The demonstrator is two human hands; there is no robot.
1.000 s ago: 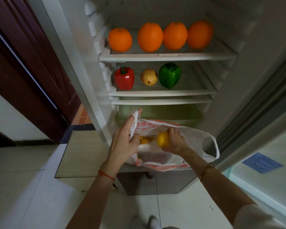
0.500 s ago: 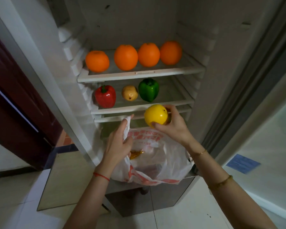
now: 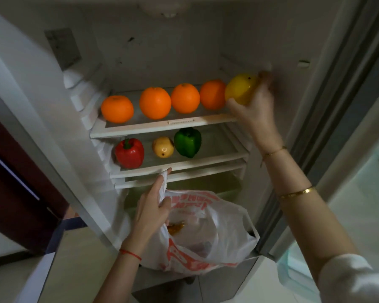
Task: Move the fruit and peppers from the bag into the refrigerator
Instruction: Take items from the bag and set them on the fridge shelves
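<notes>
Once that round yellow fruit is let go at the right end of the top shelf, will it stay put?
Probably needs care. The round yellow fruit in the right hand looks smooth and glossy, so it may roll. The rightmost orange beside it and the refrigerator's side wall could likely check it.

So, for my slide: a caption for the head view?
Right hand sets yellow fruit beside four oranges; left hand holds bag.

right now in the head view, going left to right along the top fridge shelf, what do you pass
first orange → second orange → third orange → fourth orange → yellow fruit, gripped in the right hand at the shelf's right end
</notes>
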